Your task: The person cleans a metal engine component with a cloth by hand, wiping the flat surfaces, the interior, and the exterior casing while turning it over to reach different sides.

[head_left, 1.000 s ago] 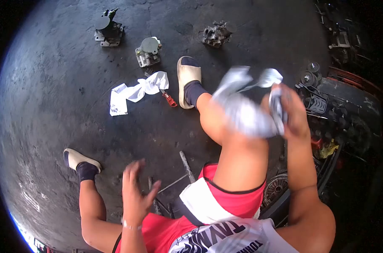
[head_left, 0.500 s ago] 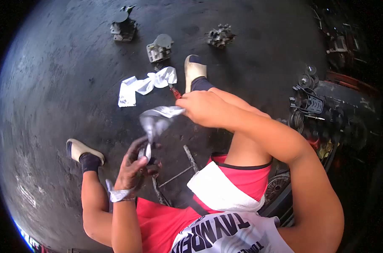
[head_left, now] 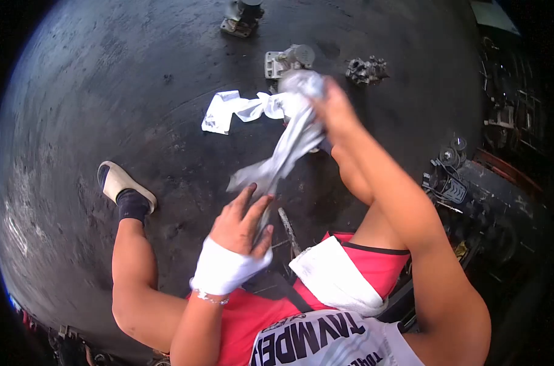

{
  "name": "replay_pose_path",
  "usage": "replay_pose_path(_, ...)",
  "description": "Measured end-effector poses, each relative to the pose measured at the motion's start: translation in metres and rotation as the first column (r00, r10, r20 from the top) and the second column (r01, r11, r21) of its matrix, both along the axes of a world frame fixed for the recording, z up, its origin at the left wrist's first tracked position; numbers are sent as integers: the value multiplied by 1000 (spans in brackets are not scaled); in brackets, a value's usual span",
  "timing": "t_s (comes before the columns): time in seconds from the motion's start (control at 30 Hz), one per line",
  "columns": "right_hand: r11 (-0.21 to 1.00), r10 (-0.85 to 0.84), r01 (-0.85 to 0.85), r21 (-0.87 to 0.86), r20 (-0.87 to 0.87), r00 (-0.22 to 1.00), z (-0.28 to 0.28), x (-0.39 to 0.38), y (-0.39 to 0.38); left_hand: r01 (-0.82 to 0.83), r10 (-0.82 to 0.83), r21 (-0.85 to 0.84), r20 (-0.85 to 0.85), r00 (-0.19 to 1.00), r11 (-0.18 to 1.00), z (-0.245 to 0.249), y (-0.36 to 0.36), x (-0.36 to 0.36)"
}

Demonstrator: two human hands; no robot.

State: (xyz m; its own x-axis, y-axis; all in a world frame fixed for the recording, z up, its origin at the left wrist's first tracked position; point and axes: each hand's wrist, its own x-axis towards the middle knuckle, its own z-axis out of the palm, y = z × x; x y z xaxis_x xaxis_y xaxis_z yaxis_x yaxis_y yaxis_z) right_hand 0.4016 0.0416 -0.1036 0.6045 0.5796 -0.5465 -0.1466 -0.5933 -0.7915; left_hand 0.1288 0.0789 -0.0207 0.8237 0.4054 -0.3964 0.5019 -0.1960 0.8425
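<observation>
My right hand [head_left: 337,111] is closed on a bunched white-grey cloth [head_left: 295,131], which is blurred at its upper end and stretches down toward my left hand [head_left: 237,226]. The fingers of my left hand are dirty and spread, with the cloth's lower end beside and partly behind them. White fabric [head_left: 221,265] wraps its palm and wrist, above a bracelet. A second white cloth [head_left: 249,108], twisted in the middle, lies on the dark floor just left of my right hand.
Metal parts sit on the floor ahead: one [head_left: 240,25] at the top, another [head_left: 289,60] behind the bunched cloth, a third [head_left: 367,71] farther right. Machine parts and a pedal-like piece [head_left: 452,189] crowd the right side. A folded white towel [head_left: 338,274] rests on my thigh.
My right hand has moved up and right with the cloth. My left hand has turned and its fingers have spread, with white fabric now around the palm. The camera view has shifted.
</observation>
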Motion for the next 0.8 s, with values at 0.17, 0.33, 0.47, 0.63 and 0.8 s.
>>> replay_pose_path(0.17, 990, -136, 80, 113, 665, 734, -55, 124, 48, -74, 69, -85, -54, 996, 994, 5, 14, -11)
replay_pose_path(0.33, 780, 609, -200, -593, 645, 462, -134, 92, 63, 94, -95, -24, -36, 995, 995, 3, 3, -6)
replay_pose_path(0.47, 819, 532, -164, -551, 620, 577, -128, 91, 70, 194, -188, 73, -75, 979, 978, 2, -4, -7)
replay_pose_path(0.63, 835, 546, -281, -474, 645, 534, -111, 82, 43, 148, -137, 97, -116, 984, 984, -8, 3, -16)
replay_pose_path(0.8, 812, 583, -543, -212, 281, 762, 21, 37, 10, -227, 237, 170, -43, 970, 959, -44, 20, -31)
